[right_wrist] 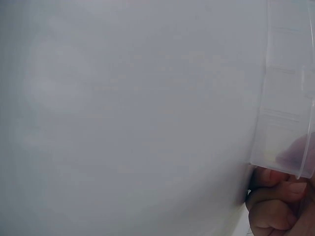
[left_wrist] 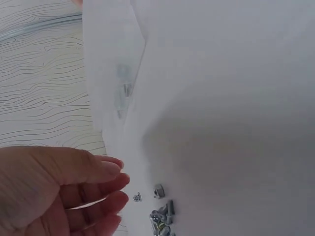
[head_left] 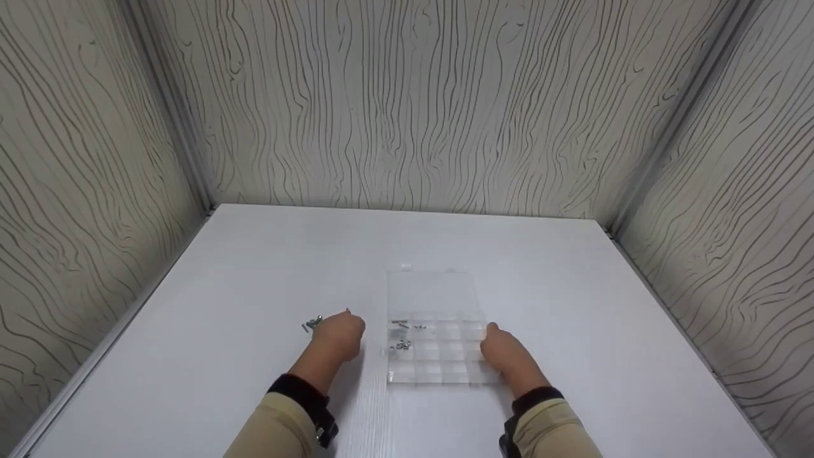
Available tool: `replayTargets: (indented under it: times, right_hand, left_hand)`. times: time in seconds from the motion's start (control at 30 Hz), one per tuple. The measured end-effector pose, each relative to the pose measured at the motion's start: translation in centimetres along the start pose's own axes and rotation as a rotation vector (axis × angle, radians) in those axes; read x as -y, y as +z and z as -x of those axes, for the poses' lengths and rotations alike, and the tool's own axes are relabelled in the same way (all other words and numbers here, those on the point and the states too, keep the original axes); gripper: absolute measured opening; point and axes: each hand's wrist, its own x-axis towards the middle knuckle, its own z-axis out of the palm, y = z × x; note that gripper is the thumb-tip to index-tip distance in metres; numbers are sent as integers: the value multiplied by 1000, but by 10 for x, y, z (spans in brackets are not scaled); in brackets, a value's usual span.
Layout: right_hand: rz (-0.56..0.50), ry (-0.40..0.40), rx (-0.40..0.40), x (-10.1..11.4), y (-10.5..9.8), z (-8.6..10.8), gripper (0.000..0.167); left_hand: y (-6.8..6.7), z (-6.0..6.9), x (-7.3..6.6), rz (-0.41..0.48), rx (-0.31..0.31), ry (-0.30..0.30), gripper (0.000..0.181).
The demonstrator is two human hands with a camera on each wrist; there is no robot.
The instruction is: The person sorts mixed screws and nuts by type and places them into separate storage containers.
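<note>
A clear plastic compartment box (head_left: 445, 382) lies on the table with its lid (head_left: 432, 289) folded open away from me. Brass-toned and silvery screws (head_left: 402, 324) and several nuts (head_left: 403, 345) sit in its left compartments. My right hand (head_left: 509, 356) grips the box's right side; through the plastic, its thumb (right_wrist: 295, 153) shows. Left of the box, my left hand (head_left: 340, 334) hovers beside a small heap of screws (left_wrist: 161, 220), fingers loosely bent, with nothing visible between them. Near the heap lie a nut (left_wrist: 158, 191) and a smaller metal piece (left_wrist: 137, 197).
The white table (head_left: 267, 254) carries the box and the hardware heap. Wood-patterned panels (head_left: 394, 114) enclose it at the back and both sides, with metal corner posts (head_left: 168, 108) between them.
</note>
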Motion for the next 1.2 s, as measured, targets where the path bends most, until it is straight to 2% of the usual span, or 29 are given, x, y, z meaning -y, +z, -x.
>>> replayTargets:
  times: [0.13,0.27,0.6,0.7,0.83,0.97,1.2]
  right_hand:
    - [9,-16,-1,0,-1,0,47]
    - [27,-18,1,0,0,0,48]
    - [-4,5,-7,1,0,0,48]
    - [-4,11,-3,1,-1,1,50]
    - [-6,11,0,2,-1,2,51]
    - [-4,9,-1,1,-1,2,50]
    - [7,-11,-12,1,0,2,47]
  left_hand:
    - [4,2,6,45,27,-30,17]
    - [8,5,8,86,33,-37,17]
    - [12,3,5,51,54,-54,10]
    - [13,2,4,44,59,-53,15]
    - [12,-1,0,68,16,-24,23]
    - [7,-5,-8,129,-40,37,29]
    - [2,-11,-22,183,-110,147,17]
